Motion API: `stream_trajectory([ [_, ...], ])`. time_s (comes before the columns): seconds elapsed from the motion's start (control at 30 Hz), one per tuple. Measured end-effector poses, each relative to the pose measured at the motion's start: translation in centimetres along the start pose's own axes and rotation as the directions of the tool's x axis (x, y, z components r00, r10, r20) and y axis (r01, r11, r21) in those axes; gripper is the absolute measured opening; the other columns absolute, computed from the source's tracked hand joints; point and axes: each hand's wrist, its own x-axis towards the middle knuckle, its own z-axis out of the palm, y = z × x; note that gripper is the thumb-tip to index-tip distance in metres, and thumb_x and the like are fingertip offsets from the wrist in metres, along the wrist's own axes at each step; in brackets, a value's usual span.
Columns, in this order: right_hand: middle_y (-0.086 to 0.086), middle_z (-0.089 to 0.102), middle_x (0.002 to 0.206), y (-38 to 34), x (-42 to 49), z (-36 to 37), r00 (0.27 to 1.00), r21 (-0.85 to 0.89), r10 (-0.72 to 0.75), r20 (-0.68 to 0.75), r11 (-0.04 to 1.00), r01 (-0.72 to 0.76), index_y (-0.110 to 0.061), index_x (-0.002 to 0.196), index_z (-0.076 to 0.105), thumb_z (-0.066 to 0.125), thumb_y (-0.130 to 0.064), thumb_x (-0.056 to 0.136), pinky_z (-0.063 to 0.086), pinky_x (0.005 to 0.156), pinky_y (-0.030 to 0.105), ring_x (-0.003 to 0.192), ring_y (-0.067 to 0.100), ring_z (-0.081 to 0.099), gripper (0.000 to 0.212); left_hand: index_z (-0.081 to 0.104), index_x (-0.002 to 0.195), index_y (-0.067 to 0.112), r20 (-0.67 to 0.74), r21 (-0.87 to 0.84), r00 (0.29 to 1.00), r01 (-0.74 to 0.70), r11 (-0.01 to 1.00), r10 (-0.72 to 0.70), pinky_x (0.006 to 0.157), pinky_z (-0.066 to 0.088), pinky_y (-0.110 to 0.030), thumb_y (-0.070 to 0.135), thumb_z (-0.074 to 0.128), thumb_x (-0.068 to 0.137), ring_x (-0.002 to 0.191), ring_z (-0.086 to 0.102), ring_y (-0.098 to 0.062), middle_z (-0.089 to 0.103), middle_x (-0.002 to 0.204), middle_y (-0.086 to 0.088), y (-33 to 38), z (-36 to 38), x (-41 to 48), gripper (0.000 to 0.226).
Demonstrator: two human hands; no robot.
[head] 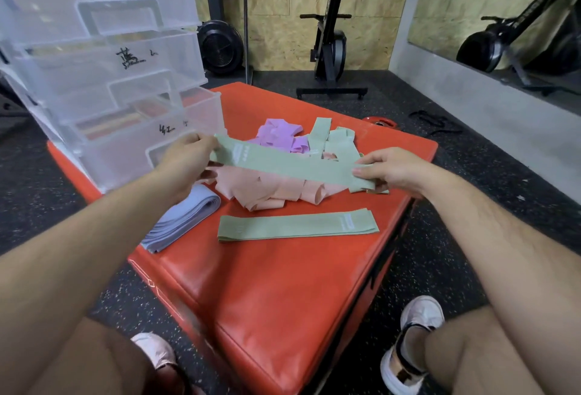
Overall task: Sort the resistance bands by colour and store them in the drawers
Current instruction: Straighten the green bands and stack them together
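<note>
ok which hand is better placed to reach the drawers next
Left, probably: the left hand grips the green band in front of the clear drawers; the right hand holds its other end, farther off.

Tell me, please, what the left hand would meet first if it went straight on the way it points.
Probably the near corner of the lowest drawer, just beyond the left hand pinching the green band; depth is unclear.

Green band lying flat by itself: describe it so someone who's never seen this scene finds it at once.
Start at the red padded box on the floor. On its near part, in front of the pink heap and right of the folded blue-grey stack, lies the flat green band. Unlike the held green band, it lies spread out and alone, touched by no hand.
</note>
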Motion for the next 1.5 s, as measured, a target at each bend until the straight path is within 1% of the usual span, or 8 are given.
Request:
stream_trajectory([
  [0.17, 0.016, 0.071, 0.111, 1.1, -1.9, -0.9, 0.998, 0.095, 0.059, 0.035, 0.994, -0.062, -0.002, 0.125, 0.064, 0.069, 0.000, 0.091, 0.062, 0.070, 0.027, 0.087, 0.020, 0.072, 0.034, 0.066, 0.087, 0.004, 0.039, 0.258, 0.998, 0.031, 0.966, -0.042, 0.054, 0.050, -0.029, 0.016, 0.061, 0.082, 0.068, 0.061, -0.024, 0.064, 0.082, -0.012, -2.7, -0.3, -1.6, 0.014],
  [0.47, 0.009, 0.075, 0.094, 3.3, -3.2, 1.9, 0.998, -0.401, 0.039, -0.049, 0.914, -0.056, -0.010, 0.109, 0.070, 0.069, -0.011, 0.092, 0.059, 0.072, 0.034, 0.070, 0.022, 0.070, 0.017, 0.064, 0.070, 0.010, 0.121, 0.576, 0.988, 0.006, 0.818, -0.092, 0.044, 0.044, -0.023, 0.015, 0.064, 0.088, 0.047, 0.055, -0.016, 0.063, 0.067, -0.013, -7.0, -0.9, -4.5, 0.019],
  [0.7, 0.009, 0.074, 0.092, 3.8, -3.3, 3.2, 0.997, -0.486, 0.011, -0.082, 0.873, -0.049, -0.015, 0.110, 0.065, 0.075, -0.019, 0.087, 0.058, 0.078, 0.042, 0.079, 0.031, 0.074, 0.026, 0.061, 0.080, 0.010, 0.128, 0.583, 0.990, -0.021, 0.812, -0.067, 0.049, 0.048, -0.026, 0.017, 0.068, 0.090, 0.057, 0.059, -0.019, 0.066, 0.069, -0.012, -8.6, -0.9, -4.1, 0.014],
  [0.97, 0.008, 0.072, 0.079, 4.2, -3.3, 3.6, 0.996, -0.501, -0.028, -0.089, 0.865, -0.021, -0.025, 0.096, 0.059, 0.078, -0.020, 0.082, 0.057, 0.069, 0.043, 0.060, 0.023, 0.065, 0.024, 0.058, 0.083, 0.012, 0.147, 0.639, 0.989, -0.120, 0.760, 0.032, 0.060, 0.058, -0.040, 0.010, 0.061, 0.087, 0.055, 0.063, -0.027, 0.069, 0.069, -0.012, -9.3, -1.2, -3.7, 0.005],
  [1.13, -0.004, 0.068, 0.073, 4.2, -3.6, 3.9, 0.996, -0.548, -0.051, -0.076, 0.836, 0.001, -0.025, 0.091, 0.064, 0.077, -0.024, 0.084, 0.044, 0.056, 0.029, 0.056, 0.014, 0.060, 0.015, 0.065, 0.083, 0.016, 0.203, 0.734, 0.974, -0.217, 0.643, 0.098, 0.061, 0.044, -0.027, 0.012, 0.062, 0.086, 0.067, 0.059, -0.019, 0.068, 0.078, -0.003, -9.4, -1.0, -3.6, 0.006],
  [1.3, -0.008, 0.071, 0.070, 3.6, -3.3, 3.5, 0.998, -0.588, -0.017, -0.068, 0.808, -0.027, -0.027, 0.080, 0.074, 0.077, -0.026, 0.084, 0.054, 0.066, 0.032, 0.062, 0.013, 0.064, 0.005, 0.069, 0.070, 0.017, 0.232, 0.807, 0.967, -0.249, 0.536, 0.100, 0.065, 0.042, -0.025, 0.009, 0.061, 0.080, 0.080, 0.064, -0.022, 0.067, 0.072, 0.001, -8.6, -0.5, -2.8, 0.015],
  [1.4, -0.011, 0.065, 0.091, 2.8, -2.3, 3.2, 0.993, -0.601, -0.071, -0.093, 0.800, 0.001, -0.033, 0.084, 0.074, 0.075, -0.032, 0.084, 0.048, 0.070, 0.030, 0.080, 0.011, 0.063, 0.001, 0.066, 0.068, 0.018, 0.222, 0.818, 0.962, -0.271, 0.507, 0.156, 0.067, 0.041, -0.025, 0.013, 0.063, 0.078, 0.080, 0.062, -0.020, 0.064, 0.072, 0.003, -7.5, 0.4, -2.4, 0.012],
  [1.5, -0.010, 0.060, 0.084, 2.2, -1.1, 3.0, 0.984, -0.582, -0.125, -0.123, 0.813, 0.030, -0.030, 0.098, 0.074, 0.073, -0.032, 0.087, 0.043, 0.070, 0.029, 0.075, 0.009, 0.058, 0.012, 0.068, 0.073, 0.017, 0.244, 0.794, 0.950, -0.310, 0.523, 0.194, 0.060, 0.037, -0.023, 0.019, 0.065, 0.082, 0.077, 0.062, -0.019, 0.067, 0.074, 0.002, -6.1, 2.7, -2.0, 0.009],
])
